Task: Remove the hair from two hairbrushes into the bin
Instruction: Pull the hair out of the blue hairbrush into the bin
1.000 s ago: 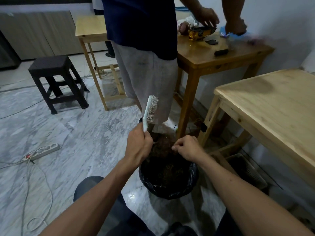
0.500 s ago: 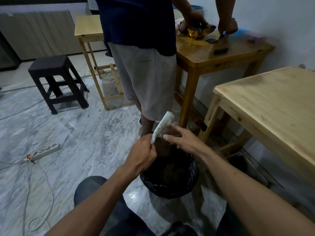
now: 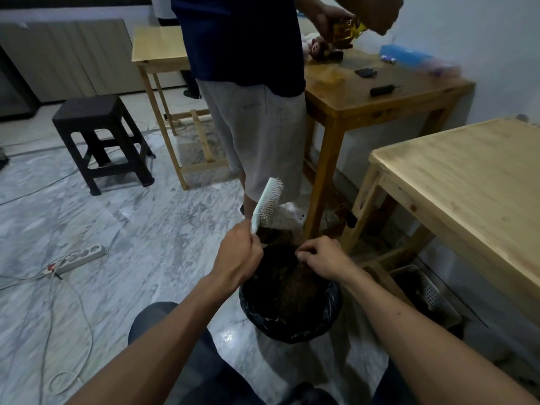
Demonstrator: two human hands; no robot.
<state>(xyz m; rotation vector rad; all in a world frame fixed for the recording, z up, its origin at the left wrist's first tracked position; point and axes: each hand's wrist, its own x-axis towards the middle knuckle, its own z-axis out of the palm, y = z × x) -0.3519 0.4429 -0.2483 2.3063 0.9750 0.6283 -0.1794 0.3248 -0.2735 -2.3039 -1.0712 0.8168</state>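
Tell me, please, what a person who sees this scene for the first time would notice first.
Probably the white plastic hairbrush, held up by its handle in the left hand at the centre. Just below it stands the round bin lined with a black bag, dark hair inside, and the right hand hovers over it with curled fingers. Behind, another person in grey shorts stands at a brown wooden table.

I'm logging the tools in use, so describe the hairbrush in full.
The hairbrush is a pale, whitish paddle brush, apparently plastic, with pale pins facing right. It tilts up and to the right above the far rim of the black-lined bin. The left hand grips its handle, hiding most of it. The right hand does not touch it. Whether hair remains among the pins is unclear.
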